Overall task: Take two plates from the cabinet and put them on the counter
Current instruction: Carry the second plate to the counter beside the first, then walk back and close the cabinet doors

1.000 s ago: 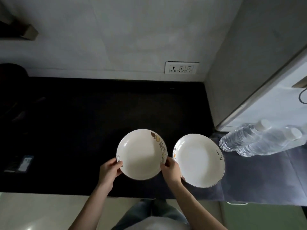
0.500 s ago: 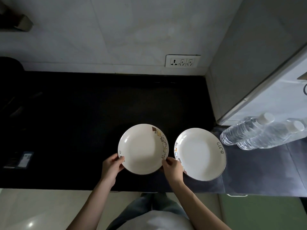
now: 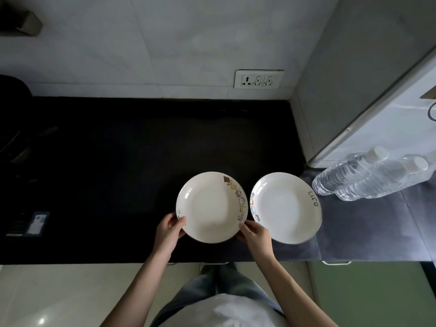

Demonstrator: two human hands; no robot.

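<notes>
Both hands grip one plate: the left hand point(image 3: 168, 232) pinches its near-left rim, the right hand point(image 3: 256, 237) its near-right edge. This left plate point(image 3: 211, 207) sits low over the dark counter point(image 3: 106, 161), just beside the right plate point(image 3: 286, 208). Farther right lie two water bottles point(image 3: 368, 178).

Dim kitchen corner, pale tiled wall point(image 3: 165, 43).
White socket plate point(image 3: 259, 78) above the wall's foot; pale glossy floor point(image 3: 59, 293) below; grey side panel point(image 3: 354, 67) at right.
</notes>
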